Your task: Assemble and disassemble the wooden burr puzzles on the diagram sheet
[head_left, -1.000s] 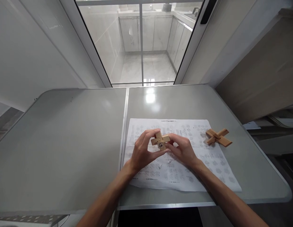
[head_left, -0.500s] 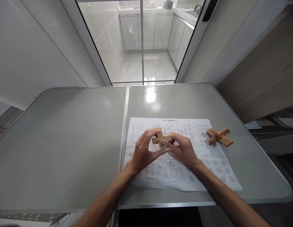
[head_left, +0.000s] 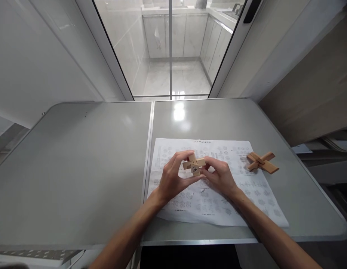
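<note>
A small puzzle of interlocking light wooden blocks (head_left: 194,165) is held just above a printed paper sheet (head_left: 218,220). The block end facing me bears a black letter that looks like G. My left hand (head_left: 173,175) grips the puzzle from the left, index finger at its top and thumb below it. On the right side, my right hand (head_left: 220,177) pinches the puzzle with thumb and index finger. A browner wooden puzzle of crossed pieces (head_left: 262,162) lies across the sheet's right edge, touched by neither hand.
The grey table (head_left: 92,168) has a metal seam just left of the sheet. Beyond its far edge stands a glass door (head_left: 170,48) in a white frame. Shelves with papers (head_left: 302,148) are at the right.
Both hands still hold the light wooden puzzle, almost unmoved. The whole view has shifted slightly, so the table contents appear a little further right.
</note>
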A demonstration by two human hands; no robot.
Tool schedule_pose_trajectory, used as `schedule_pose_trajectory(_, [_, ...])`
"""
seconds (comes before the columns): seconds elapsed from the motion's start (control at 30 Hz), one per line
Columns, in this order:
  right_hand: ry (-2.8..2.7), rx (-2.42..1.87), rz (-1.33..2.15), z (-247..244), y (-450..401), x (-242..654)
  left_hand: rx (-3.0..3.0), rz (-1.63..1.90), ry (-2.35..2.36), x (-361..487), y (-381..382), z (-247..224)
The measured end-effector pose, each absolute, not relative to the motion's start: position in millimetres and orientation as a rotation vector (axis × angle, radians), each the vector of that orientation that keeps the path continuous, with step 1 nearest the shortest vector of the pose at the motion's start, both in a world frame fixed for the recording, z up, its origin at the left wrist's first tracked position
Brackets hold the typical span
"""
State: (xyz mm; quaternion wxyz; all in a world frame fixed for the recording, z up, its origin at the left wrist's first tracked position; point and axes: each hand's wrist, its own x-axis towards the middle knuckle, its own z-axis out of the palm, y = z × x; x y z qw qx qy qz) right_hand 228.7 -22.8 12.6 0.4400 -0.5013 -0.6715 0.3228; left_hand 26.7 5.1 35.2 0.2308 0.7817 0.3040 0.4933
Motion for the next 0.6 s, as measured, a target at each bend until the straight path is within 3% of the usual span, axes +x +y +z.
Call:
schedule_pose_trajectory(0.3, [-1.430, -1.245, 1.036, 20.0, -21.1, 221.9, 1.685, 1.155, 0.967, 25.2, 10.9, 34.8])
schedule_pose_trajectory(0.6, [-1.511, -1.258, 0.931, 22.1, -24.6, 224.4, 1.590, 1.139, 0.880, 26.2, 13.4, 29.3])
